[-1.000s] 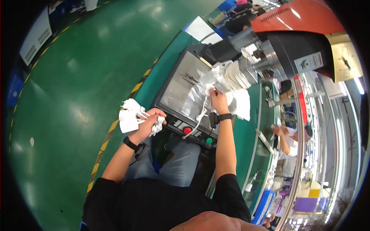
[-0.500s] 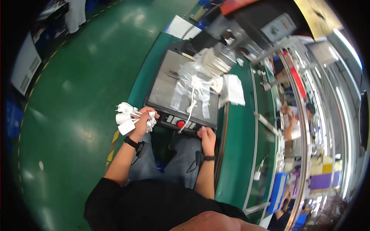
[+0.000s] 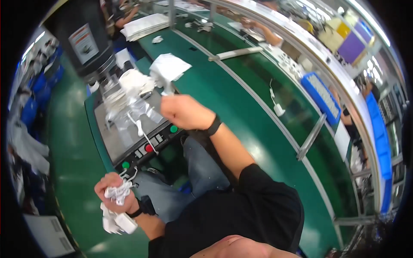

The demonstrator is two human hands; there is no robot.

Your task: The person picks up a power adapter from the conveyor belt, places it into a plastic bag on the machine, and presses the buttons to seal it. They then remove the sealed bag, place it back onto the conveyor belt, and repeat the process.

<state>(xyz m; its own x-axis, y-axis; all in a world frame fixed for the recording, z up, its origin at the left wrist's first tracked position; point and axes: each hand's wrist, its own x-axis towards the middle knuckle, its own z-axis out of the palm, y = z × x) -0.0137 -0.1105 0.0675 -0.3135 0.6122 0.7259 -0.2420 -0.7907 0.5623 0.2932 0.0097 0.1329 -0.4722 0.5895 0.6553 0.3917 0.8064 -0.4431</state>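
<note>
Right hand (image 3: 185, 112) is up off the machine (image 3: 112, 144) now, curled, can't tell if empty; left hand (image 3: 112, 193) still clutches white chargers (image 3: 125, 222).

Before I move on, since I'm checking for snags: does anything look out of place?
One thing: a white cable lies across the control panel, right by the red button, its end dangling past the edge, where it might catch.

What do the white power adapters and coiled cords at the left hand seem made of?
Power adapters: probably hard, smooth plastic, judging by boxy, rigid-looking shells. Coiled cords: likely flexible plastic or rubber sheathing, given the tight bends; finish too blurred to tell.
</note>
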